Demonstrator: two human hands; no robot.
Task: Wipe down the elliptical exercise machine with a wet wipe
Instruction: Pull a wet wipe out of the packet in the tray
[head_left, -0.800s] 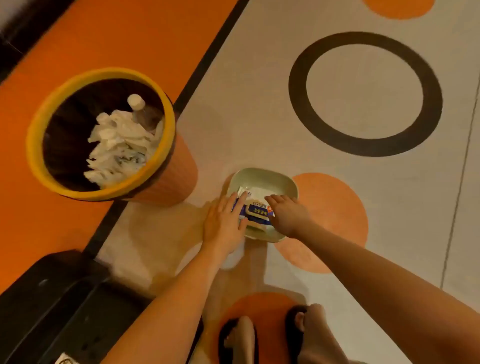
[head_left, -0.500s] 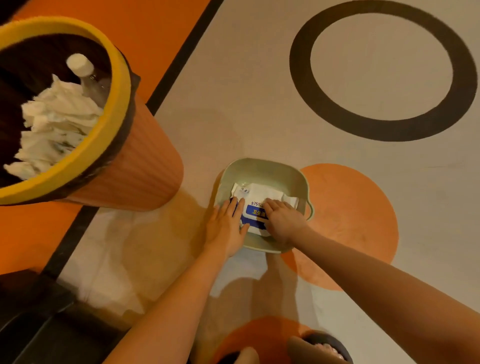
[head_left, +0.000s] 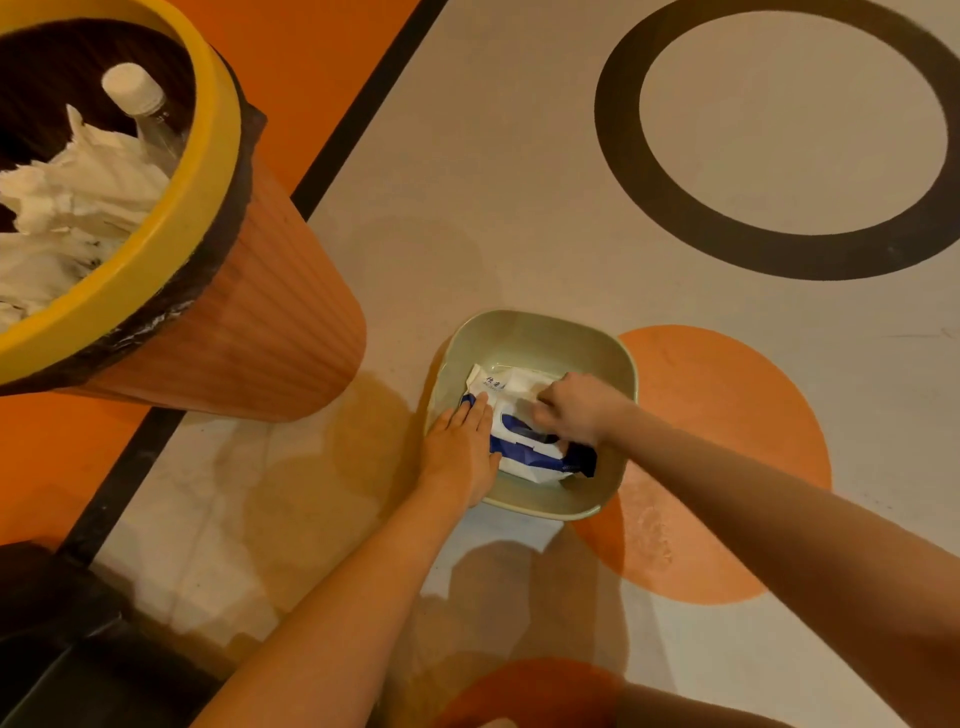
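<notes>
White-and-blue soft plastic wet-wipe pack (head_left: 524, 447), in pale green plastic basin (head_left: 540, 332): flap now lifting. L hand (head_left: 460, 454) pressing flat, fingers straight; R hand (head_left: 574, 408) pinching flap. Wipe coming next.

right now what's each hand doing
Left hand: open, flat fingers pressing the wet wipe pack.
Right hand: fingers curled, pinching at the pack's top.

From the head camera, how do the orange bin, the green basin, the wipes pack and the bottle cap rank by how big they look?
Largest to smallest:
1. orange bin, though it is nearest the camera, which exaggerates it
2. green basin
3. wipes pack
4. bottle cap
</notes>
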